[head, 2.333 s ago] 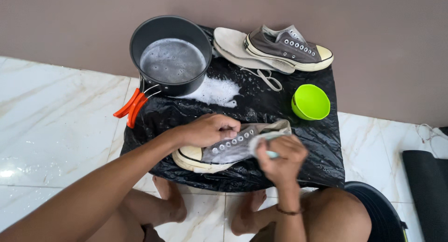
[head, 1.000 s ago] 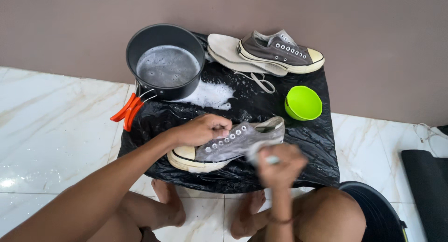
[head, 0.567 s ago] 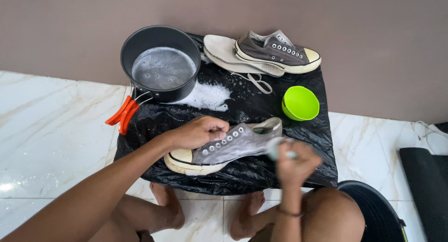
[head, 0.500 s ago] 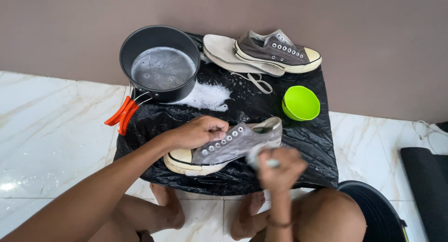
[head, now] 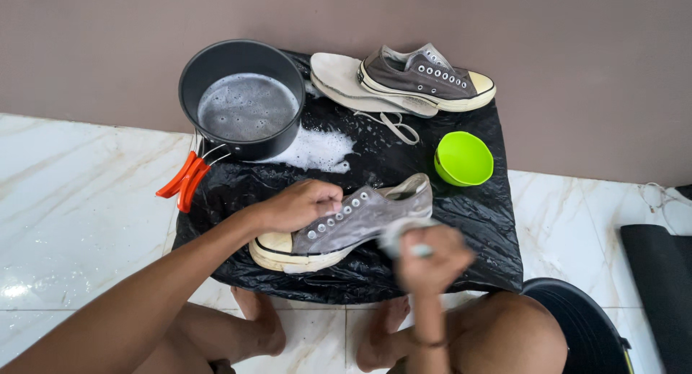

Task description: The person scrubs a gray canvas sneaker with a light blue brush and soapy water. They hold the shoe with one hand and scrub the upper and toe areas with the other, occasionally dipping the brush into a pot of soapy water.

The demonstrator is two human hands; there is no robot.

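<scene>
Two hands work one grey canvas sneaker (head: 353, 223): our left hand (head: 303, 205) presses closed over its laces, our right hand (head: 432, 257), blurred, closes round a small brush (head: 404, 237) against its heel-side flank. A wet upper could slip beneath our left palm.

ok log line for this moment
left hand holds grey shoe | right hand blurred, brush at shoe side | pot, green bowl behind
</scene>
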